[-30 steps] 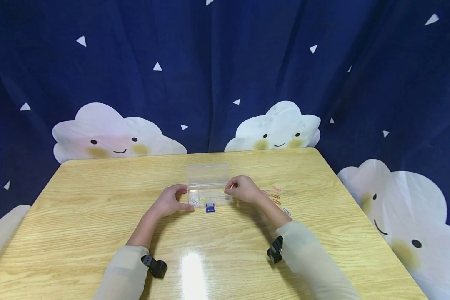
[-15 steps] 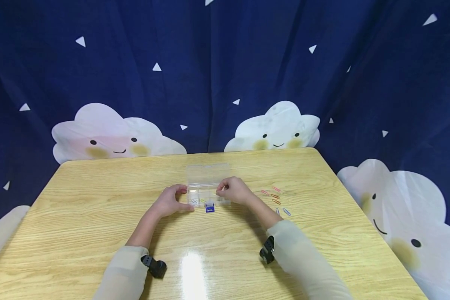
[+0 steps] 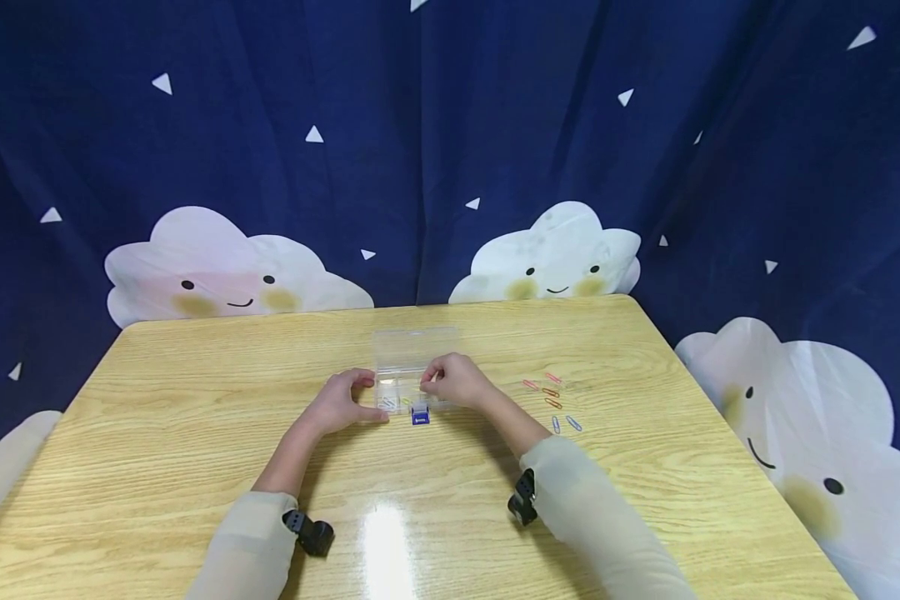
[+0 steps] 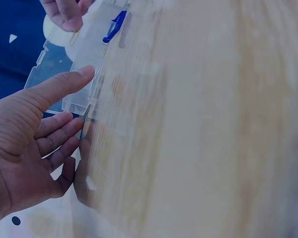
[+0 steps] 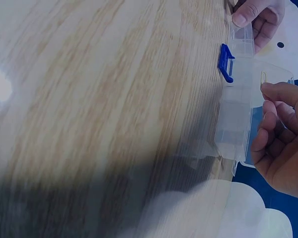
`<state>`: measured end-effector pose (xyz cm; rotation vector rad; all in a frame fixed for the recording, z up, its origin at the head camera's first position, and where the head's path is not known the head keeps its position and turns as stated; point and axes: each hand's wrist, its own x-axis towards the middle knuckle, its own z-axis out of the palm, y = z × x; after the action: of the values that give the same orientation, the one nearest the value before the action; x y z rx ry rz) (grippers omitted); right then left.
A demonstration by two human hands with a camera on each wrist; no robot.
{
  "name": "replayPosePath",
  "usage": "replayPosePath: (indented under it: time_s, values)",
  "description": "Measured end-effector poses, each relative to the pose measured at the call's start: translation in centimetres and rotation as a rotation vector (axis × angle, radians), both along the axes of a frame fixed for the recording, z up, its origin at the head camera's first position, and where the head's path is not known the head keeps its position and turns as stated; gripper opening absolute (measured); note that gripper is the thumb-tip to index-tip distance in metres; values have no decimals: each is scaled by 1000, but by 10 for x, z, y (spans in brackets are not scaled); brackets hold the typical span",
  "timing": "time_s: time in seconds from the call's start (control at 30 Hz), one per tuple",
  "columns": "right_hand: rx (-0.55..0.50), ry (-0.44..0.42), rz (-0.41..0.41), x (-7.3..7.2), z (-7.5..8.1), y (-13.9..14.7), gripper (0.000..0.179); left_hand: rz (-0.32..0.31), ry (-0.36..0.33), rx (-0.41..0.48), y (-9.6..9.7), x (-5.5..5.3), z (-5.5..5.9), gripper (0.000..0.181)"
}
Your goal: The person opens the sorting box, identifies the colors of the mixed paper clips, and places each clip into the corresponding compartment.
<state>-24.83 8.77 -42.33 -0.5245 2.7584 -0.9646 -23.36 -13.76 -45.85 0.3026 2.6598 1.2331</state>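
Observation:
A clear plastic compartment box [image 5: 234, 116] lies on the table with its lid [image 3: 416, 346] raised away from me and a blue latch [image 3: 420, 416] at the front. My left hand [image 3: 339, 402] holds its left end, thumb at the front corner and fingers toward the back. Between thumb and forefinger, my right hand [image 3: 457, 382] pinches a yellow paper clip [image 5: 263, 79] over the middle of the box. White paper clips [image 3: 387, 403] lie in the front left compartment, and something yellow [image 3: 406, 402] shows in the compartment beside it.
Right of the box, loose paper clips lie on the wooden table [image 3: 195, 417]: pink [image 3: 553, 378], orange [image 3: 552, 403] and blue [image 3: 573, 423]. Behind the table's far edge hangs a dark blue curtain [image 3: 390, 150] with clouds on it.
My right hand has moved left over the box with the yellow paper clip, from its right end to the middle. My left hand and the box stay put.

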Motion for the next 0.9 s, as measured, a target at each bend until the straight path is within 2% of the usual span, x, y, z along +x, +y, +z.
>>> replayPosePath:
  time_s: [0.4, 0.63, 0.9]
  values:
    - [10, -26, 17, -1, -1, -11, 8, -10, 7, 9, -1, 0, 0, 75]
    - [36, 4, 34, -1, 2, -17, 9, -16, 6, 7, -2, -1, -2, 75]
    - [27, -9, 37, 0, 0, -19, 9, -12, -5, 9, -2, -1, -1, 75]
